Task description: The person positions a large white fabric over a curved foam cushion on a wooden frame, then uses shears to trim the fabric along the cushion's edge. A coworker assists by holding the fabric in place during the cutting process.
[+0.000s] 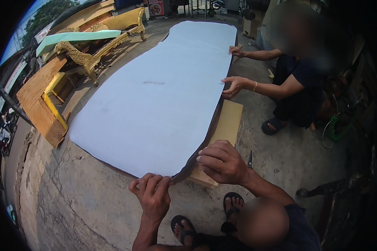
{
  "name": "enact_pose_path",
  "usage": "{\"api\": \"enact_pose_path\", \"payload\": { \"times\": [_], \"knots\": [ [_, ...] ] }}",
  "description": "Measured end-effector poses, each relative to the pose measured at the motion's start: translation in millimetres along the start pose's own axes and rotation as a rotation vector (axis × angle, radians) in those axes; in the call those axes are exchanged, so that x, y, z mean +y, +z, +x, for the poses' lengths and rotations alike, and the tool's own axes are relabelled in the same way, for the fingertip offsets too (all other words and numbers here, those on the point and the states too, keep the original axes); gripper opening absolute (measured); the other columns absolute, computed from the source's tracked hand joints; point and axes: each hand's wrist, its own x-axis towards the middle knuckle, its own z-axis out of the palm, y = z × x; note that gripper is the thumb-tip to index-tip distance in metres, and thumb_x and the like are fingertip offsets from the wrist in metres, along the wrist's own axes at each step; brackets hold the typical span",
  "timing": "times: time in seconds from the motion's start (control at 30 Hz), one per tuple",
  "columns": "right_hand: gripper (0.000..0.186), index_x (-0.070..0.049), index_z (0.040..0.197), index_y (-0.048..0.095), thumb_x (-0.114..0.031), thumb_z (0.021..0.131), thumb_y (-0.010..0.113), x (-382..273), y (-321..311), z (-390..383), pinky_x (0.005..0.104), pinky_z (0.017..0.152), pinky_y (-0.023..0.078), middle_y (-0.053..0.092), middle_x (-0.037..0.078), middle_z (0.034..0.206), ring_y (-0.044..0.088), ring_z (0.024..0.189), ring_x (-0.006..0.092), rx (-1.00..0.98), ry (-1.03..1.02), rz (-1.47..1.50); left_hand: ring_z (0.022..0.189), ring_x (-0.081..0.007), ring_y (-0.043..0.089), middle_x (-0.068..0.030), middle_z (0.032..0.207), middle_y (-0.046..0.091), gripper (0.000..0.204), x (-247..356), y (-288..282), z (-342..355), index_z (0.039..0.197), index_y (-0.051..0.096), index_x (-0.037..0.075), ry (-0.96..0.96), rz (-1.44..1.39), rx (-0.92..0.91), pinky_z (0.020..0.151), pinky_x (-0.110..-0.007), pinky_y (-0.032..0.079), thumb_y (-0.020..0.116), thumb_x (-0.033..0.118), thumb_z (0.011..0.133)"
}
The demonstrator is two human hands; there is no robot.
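A large white sheet with a dark brown underside lies spread out in front of me, its near edge curved. My left hand grips the near edge with fingers curled over it. My right hand is closed at the near right edge, where the brown side turns up; its fingertips pinch that edge. On the far right, a co-worker crouches and holds the sheet's right edge with a near hand and a far hand. What supports the sheet is mostly hidden beneath it.
A pale yellow block sticks out under the right edge. A dark pointed tool lies near my right wrist. Gold carved furniture and a wooden panel stand left. A green coiled hose lies right on the concrete floor.
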Motion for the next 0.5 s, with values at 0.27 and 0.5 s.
{"api": "enact_pose_path", "payload": {
  "times": [0.27, 0.5],
  "knots": [
    [0.039, 0.000, 0.128, 0.059, -0.010, 0.091, 0.067, 105, 22, -213, 0.0476, 0.092, 0.054, 0.061, 0.024, 0.119, 0.066, 0.105, 0.0415, -0.143, 1.254, -0.367, 0.100, -0.0186, 0.062, 0.0006, 0.092, 0.065, 0.013, 0, -2, 1, 0.094, 0.075, 0.012, 0.023, 0.017, -0.047, 0.100, -0.046, 0.029, 0.080, 0.008, 0.083],
    [0.051, 0.001, 0.127, 0.053, -0.013, 0.082, 0.072, 112, 49, -332, 0.0541, 0.090, 0.055, 0.058, 0.031, 0.118, 0.066, 0.103, 0.0486, -0.347, 1.483, -0.474, 0.097, -0.0186, 0.063, 0.0002, 0.093, 0.064, 0.021, -1, -2, -1, 0.099, 0.073, 0.012, -0.015, -0.029, -0.064, 0.095, -0.043, 0.030, 0.084, 0.010, 0.081]
  ]
}}
